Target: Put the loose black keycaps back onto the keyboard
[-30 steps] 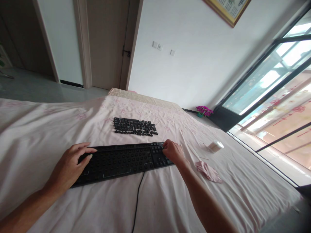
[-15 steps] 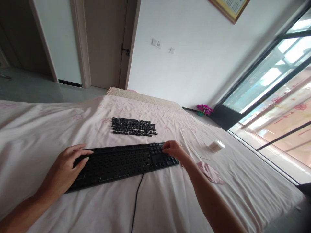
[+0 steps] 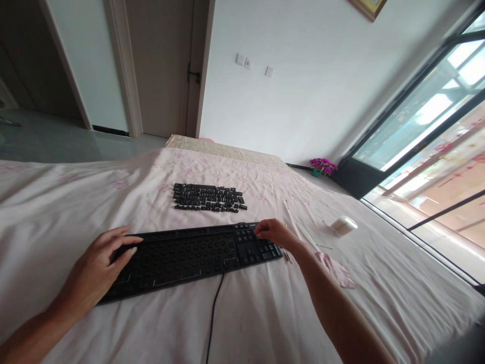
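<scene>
A black keyboard (image 3: 178,258) lies slightly slanted on the bed; most of its main area shows bare key mounts, while keys remain at the right end. My left hand (image 3: 102,258) grips its left end, thumb and fingers over the edge. At the number pad, my right hand (image 3: 275,232) is closed in a pinch, fingertips down at the keys; whatever is between them is hidden. Beyond the keyboard, loose black keycaps (image 3: 208,196) are laid out in rows. A black cable (image 3: 212,318) runs from the keyboard's near edge toward me.
The bed is covered with a pale pink floral sheet (image 3: 125,202). To the right are a white round container (image 3: 344,226), a pink cloth (image 3: 335,270) and thin sticks (image 3: 288,257). Purple flowers (image 3: 323,166) stand beyond the bed, near a glass door (image 3: 417,126).
The view has shifted slightly, so the container, cloth and flowers appear a little farther right. Both hands keep nearly the same places on the keyboard.
</scene>
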`<state>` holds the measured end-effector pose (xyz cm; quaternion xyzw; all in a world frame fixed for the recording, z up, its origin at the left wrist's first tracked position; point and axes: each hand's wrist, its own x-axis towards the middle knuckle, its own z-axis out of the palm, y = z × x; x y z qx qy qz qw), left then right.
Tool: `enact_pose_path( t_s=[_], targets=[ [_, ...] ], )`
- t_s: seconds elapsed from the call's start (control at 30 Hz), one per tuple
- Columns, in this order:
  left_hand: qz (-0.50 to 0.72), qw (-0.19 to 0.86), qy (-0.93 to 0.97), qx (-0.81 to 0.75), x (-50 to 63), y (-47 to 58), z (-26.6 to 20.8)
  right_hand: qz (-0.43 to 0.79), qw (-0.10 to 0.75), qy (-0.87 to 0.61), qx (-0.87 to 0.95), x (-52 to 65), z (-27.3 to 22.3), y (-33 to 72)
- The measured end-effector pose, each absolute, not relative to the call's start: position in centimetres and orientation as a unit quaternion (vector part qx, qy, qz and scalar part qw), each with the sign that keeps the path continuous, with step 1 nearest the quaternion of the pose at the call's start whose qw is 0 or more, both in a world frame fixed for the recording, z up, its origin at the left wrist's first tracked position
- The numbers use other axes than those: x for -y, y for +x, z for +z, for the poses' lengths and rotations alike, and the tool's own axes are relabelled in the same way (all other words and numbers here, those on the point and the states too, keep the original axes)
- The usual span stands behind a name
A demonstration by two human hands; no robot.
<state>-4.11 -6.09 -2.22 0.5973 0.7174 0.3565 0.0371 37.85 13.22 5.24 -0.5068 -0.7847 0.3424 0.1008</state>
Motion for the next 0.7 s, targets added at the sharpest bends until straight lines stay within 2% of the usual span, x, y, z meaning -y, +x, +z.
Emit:
enact_pose_path(
  t_s=[0.17,0.27,0.47,0.7],
  targets=[
    [0.36,0.038,0.595,-0.718,6.1,-3.8,-2.0,0.155,0.083,-0.515,0.839,-11.3,6.2,37.1],
    [0.356,0.039,0.596,-0.719,6.1,-3.8,-1.9,0.083,0.074,-0.483,0.869,-9.9,6.9,36.7],
    [0.352,0.037,0.599,-0.718,6.3,-3.9,-2.0,0.032,0.068,-0.446,0.892,-8.8,6.7,36.8],
    [0.358,0.037,0.6,-0.714,6.2,-3.8,-2.0,0.039,0.149,-0.451,0.879,-8.9,4.8,37.6]
  ],
)
